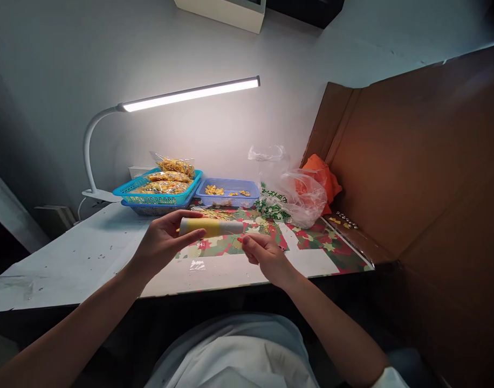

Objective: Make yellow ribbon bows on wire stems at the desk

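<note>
My left hand [163,237] is closed around the wide end of a spool [211,227] wound with yellow thread or fine wire. The spool lies sideways in the air over the table, its bare grey end pointing right. Just beside that end, my right hand [268,257] pinches a small red piece [240,239] between thumb and forefinger. A thin strand seems to run from the spool toward these fingers, too fine to follow fully. Behind the spool, a bundle of thin gold sticks or wires [214,212] rests on the patterned sheet [311,238].
A turquoise basket [158,198] holds bags of gold pieces at the back left. Next to it, a blue basket [230,201] contains loose gold pieces. Plastic bags [303,196] slump at the back right beside a tall cardboard panel [433,151]. A lit lamp [190,96] hangs above.
</note>
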